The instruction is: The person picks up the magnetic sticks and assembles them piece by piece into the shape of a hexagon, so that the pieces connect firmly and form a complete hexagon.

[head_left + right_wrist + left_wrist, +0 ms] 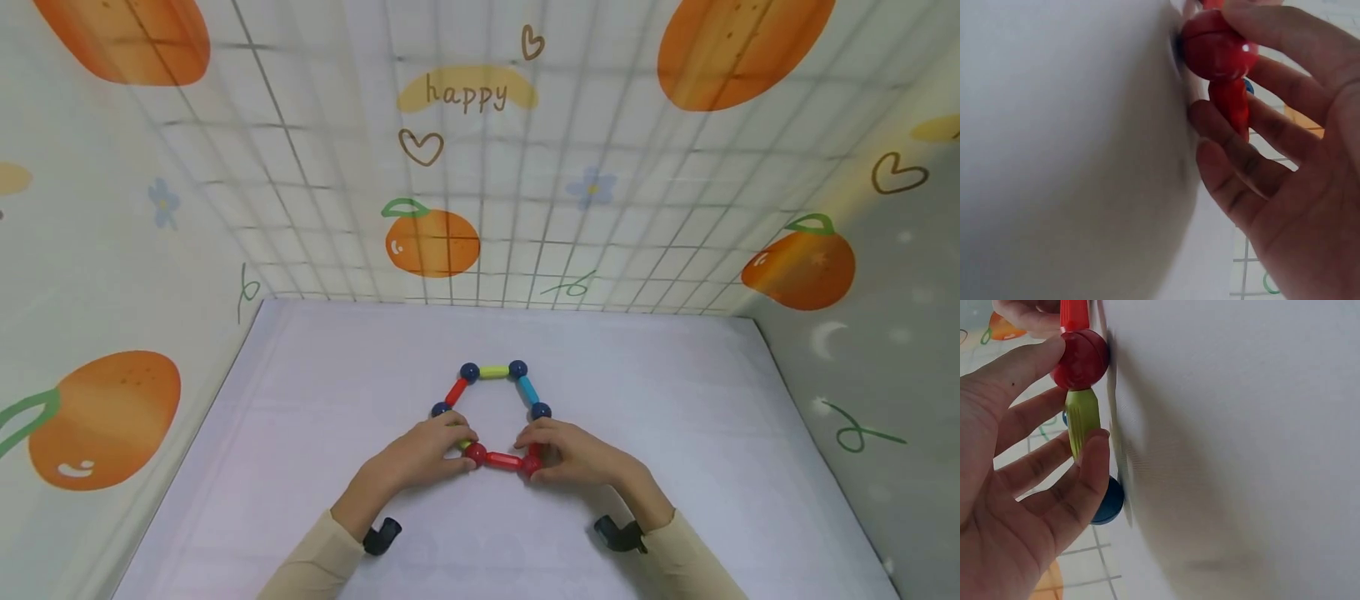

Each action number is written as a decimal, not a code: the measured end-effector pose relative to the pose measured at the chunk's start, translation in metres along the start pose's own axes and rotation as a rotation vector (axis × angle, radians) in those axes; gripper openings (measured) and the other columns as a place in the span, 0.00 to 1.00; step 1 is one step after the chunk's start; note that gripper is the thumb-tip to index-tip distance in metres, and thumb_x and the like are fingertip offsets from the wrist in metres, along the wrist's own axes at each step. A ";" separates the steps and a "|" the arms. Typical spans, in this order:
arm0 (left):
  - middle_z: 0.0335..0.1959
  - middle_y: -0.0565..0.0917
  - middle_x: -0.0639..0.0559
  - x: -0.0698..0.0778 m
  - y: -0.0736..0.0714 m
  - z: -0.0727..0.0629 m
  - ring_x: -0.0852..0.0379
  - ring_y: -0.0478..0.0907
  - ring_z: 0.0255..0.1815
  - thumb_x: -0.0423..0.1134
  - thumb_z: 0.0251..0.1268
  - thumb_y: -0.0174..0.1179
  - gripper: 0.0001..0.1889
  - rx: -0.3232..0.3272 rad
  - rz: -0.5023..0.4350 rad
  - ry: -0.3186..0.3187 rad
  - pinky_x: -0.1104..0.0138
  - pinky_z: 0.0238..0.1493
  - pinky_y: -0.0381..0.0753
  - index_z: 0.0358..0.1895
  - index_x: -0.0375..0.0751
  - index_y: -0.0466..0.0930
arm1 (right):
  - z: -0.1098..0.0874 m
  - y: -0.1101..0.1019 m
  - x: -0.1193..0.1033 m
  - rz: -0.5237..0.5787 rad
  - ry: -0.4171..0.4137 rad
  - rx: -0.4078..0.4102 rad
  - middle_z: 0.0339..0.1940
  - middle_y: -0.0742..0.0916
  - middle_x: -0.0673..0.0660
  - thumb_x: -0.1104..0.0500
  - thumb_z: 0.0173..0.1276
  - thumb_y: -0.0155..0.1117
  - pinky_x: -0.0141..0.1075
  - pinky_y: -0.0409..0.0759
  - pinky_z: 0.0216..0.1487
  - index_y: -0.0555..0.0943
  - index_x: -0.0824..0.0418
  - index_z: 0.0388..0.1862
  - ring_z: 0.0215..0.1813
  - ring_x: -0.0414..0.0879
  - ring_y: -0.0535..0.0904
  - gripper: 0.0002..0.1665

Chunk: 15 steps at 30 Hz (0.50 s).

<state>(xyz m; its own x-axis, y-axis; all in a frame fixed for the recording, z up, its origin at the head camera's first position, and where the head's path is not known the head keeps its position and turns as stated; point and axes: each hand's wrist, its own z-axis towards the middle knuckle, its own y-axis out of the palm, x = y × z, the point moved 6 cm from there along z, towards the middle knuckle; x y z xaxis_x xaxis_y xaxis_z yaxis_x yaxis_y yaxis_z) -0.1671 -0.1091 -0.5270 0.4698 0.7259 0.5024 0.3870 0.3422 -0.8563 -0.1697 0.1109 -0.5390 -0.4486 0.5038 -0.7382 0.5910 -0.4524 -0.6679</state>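
Note:
A six-sided ring of toy building rods and balls lies on the white table (315,417). Dark blue balls (469,372) join a yellow-green rod (494,372), a red rod (456,392) and a blue rod (528,390) on the far side. On the near side, a red rod (503,461) links two red balls. My left hand (422,454) grips the left corner, thumb at one red ball (1082,359), fingers curled about the adjoining yellow-green rod (1083,419). At the right corner my right hand (583,454) holds the other red ball (1219,47) and its red rod (1229,106).
A pale wall with a grid and orange fruit drawings (433,243) rises behind the table, with side panels left and right. Black wrist mounts (382,536) sit beside both wrists, under beige sleeves (318,558).

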 end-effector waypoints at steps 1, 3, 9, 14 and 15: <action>0.53 0.77 0.59 0.000 0.000 0.000 0.61 0.75 0.50 0.51 0.64 0.69 0.19 0.001 -0.004 0.001 0.63 0.51 0.80 0.56 0.53 0.84 | 0.000 0.000 0.000 -0.001 -0.004 0.002 0.56 0.80 0.46 0.56 0.64 0.75 0.39 0.77 0.55 0.82 0.53 0.59 0.52 0.42 0.75 0.24; 0.53 0.77 0.60 -0.001 0.001 0.000 0.61 0.75 0.49 0.51 0.64 0.69 0.19 0.003 -0.010 0.002 0.64 0.50 0.80 0.56 0.53 0.84 | 0.000 0.000 0.001 -0.005 -0.006 0.011 0.56 0.80 0.47 0.55 0.64 0.75 0.38 0.78 0.54 0.83 0.53 0.58 0.53 0.41 0.75 0.23; 0.51 0.77 0.61 -0.002 0.001 -0.002 0.61 0.74 0.48 0.51 0.62 0.70 0.18 0.000 -0.026 0.003 0.66 0.49 0.79 0.54 0.54 0.84 | 0.000 0.000 0.001 -0.018 -0.001 0.056 0.54 0.80 0.45 0.51 0.64 0.75 0.34 0.79 0.51 0.85 0.53 0.54 0.51 0.40 0.75 0.20; 0.50 0.76 0.62 -0.003 0.000 -0.005 0.61 0.74 0.47 0.52 0.60 0.72 0.17 0.003 -0.034 0.001 0.68 0.48 0.79 0.51 0.55 0.84 | 0.001 0.001 0.000 -0.028 -0.003 0.083 0.52 0.80 0.43 0.50 0.64 0.74 0.33 0.79 0.51 0.85 0.53 0.52 0.50 0.39 0.76 0.19; 0.49 0.76 0.62 -0.003 0.000 -0.005 0.61 0.74 0.47 0.52 0.60 0.72 0.17 0.005 -0.036 0.001 0.67 0.48 0.79 0.51 0.55 0.84 | 0.001 0.001 0.000 -0.029 -0.003 0.086 0.52 0.80 0.43 0.50 0.64 0.74 0.33 0.79 0.51 0.85 0.53 0.52 0.50 0.39 0.76 0.19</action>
<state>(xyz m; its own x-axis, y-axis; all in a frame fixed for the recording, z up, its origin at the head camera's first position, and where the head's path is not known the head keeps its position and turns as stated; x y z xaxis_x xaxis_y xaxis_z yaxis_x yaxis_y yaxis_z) -0.1645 -0.1141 -0.5274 0.4568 0.7124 0.5328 0.3994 0.3709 -0.8384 -0.1693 0.1095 -0.5397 -0.4665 0.5155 -0.7187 0.5178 -0.4996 -0.6945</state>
